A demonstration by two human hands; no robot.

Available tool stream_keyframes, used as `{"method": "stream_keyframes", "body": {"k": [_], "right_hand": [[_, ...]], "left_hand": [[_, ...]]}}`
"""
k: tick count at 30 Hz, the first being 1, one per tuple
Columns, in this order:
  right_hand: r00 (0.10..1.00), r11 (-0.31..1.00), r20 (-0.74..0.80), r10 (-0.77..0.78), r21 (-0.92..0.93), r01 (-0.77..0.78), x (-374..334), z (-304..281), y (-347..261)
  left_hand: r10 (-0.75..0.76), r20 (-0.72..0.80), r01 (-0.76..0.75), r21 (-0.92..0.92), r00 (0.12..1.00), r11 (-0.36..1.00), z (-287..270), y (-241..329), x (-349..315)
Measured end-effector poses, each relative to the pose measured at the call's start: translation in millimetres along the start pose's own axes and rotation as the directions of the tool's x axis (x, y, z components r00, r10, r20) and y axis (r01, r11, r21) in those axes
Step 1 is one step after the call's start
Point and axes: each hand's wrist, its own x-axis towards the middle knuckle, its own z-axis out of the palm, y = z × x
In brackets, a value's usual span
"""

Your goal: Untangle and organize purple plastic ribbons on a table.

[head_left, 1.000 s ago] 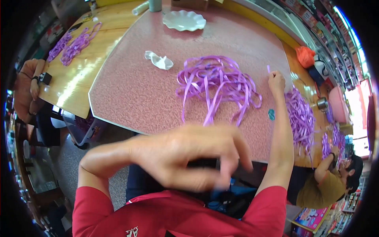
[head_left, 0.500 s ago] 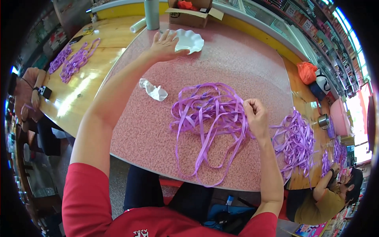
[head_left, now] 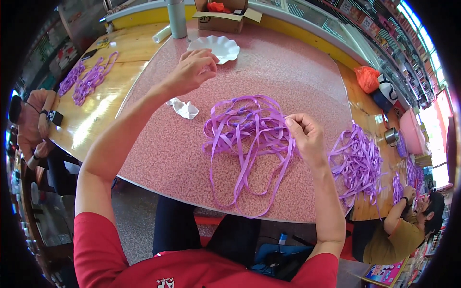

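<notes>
Over the pink speckled table, my left hand hangs just in front of a white scalloped plate. Its fingers are bent and drawn together with the thumb; whatever may be between them is too small to see. My right hand pinches a purple ribbon at the right edge of a loose heap of purple ribbons. Several darker purple bits sit along the ribbons in the upper part of this heap. Long loops trail from it toward the table's near edge. A crumpled white piece of plastic lies left of the heap.
A second ribbon heap lies on the right, more ribbons on the wooden table at left. A grey-green bottle and cardboard box stand at the back. Other people sit left and right. A pink basin stands far right.
My left hand has drawn back from over the plate toward me, and its spread fingers have curled together. The right hand stays at the ribbon heap's edge. The whole view has shifted slightly.
</notes>
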Motion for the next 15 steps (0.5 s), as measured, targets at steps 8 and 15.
{"method": "stream_keyframes", "body": {"k": [8, 15], "right_hand": [[1.0, 1.0, -0.015, 0.017, 0.016, -0.016, -14, 9, 18], [0.998, 0.999, 0.021, 0.054, 0.002, -0.054, -17, 7, 25]], "left_hand": [[-0.365, -0.045, 0.356, 0.361, 0.93, 0.862, 24, -58, 25], [-0.393, 0.161, 0.271, 0.493, 0.905, 0.826, 56, -82, 29]]}}
